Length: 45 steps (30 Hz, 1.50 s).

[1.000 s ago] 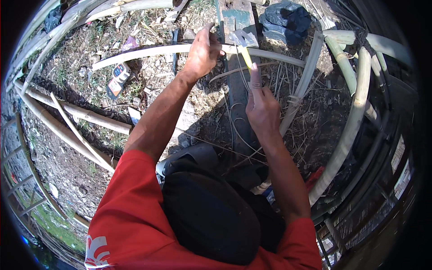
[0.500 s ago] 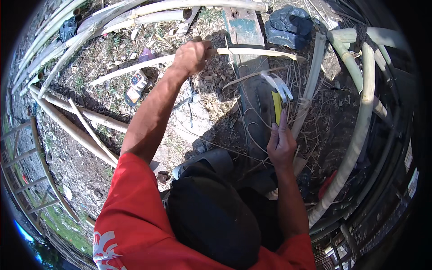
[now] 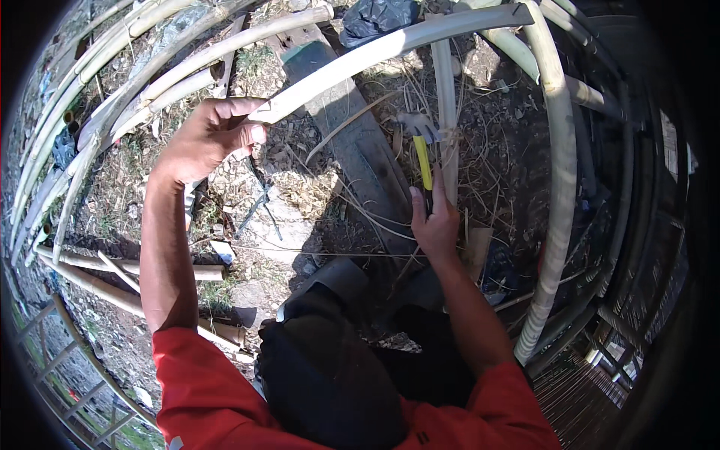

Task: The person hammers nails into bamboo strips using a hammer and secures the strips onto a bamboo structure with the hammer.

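My left hand (image 3: 206, 142) is closed on the near end of a pale split bamboo strip (image 3: 375, 56), thumb underneath and fingers on top. The strip rises to the right, and its far end overlaps an upright bamboo pole at the upper right in this view; whether they touch I cannot tell. Lower and to the right, my right hand (image 3: 436, 225) is wrapped round a claw hammer (image 3: 422, 161) with a yellow and black handle. Its metal head points away from me, above the shaded ground, beside another bamboo slat (image 3: 445, 97).
A worn wooden plank (image 3: 352, 135) with green paint lies ahead of me. Black plastic (image 3: 379, 21) sits at its far end. Bamboo poles (image 3: 180, 64) are stacked at the left, and a thick bamboo pole (image 3: 559, 150) stands at the right. Shavings (image 3: 311, 191) litter the ground.
My left hand has moved left and toward me, from the strip's middle to its end, and the strip now reaches up to the right. The right hand with the hammer has shifted slightly left.
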Available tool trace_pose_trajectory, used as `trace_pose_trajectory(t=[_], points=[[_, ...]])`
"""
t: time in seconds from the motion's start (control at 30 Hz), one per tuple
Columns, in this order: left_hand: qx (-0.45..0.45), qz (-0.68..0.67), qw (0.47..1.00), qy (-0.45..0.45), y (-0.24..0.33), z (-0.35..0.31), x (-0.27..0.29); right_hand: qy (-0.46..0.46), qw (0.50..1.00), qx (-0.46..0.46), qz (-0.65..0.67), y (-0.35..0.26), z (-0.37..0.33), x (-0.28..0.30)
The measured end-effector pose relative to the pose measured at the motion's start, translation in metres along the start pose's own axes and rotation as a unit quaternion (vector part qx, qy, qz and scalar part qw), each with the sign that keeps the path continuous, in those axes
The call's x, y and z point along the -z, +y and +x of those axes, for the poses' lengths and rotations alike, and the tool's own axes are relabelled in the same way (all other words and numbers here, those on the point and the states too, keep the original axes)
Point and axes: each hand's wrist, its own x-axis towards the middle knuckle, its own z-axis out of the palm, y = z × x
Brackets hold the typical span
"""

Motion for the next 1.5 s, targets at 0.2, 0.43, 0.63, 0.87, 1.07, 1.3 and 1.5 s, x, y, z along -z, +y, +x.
trace_pose_trajectory(t=[0.2, 0.43, 0.63, 0.87, 1.07, 1.3, 1.5], points=[[-0.049, 0.038, 0.998, 0.033, -0.050, 0.060, -0.029, -0.126, 0.953, -0.194, -0.196, 0.069, 0.033, 0.013], [0.014, 0.161, 0.986, 0.049, -0.070, 0.087, -0.043, -0.131, 0.863, -0.303, -0.383, 0.165, 0.032, 0.074], [-0.011, 0.204, 0.979, 0.008, -0.085, 0.133, -0.075, -0.046, 0.887, -0.285, -0.360, 0.153, 0.009, 0.067], [0.006, 0.230, 0.973, 0.013, -0.041, 0.194, -0.158, -0.085, 0.926, -0.320, -0.182, 0.105, 0.029, 0.019], [-0.182, 0.165, 0.931, 0.271, -0.058, 0.157, -0.106, -0.021, 0.998, -0.016, -0.057, 0.073, 0.063, -0.011], [-0.153, 0.328, 0.923, 0.132, -0.152, 0.011, -0.019, -0.134, 0.989, 0.004, 0.057, 0.028, 0.118, -0.086], [-0.017, 0.254, 0.966, 0.046, -0.188, -0.020, -0.022, -0.228, 0.973, 0.011, -0.024, 0.015, 0.130, -0.097]])
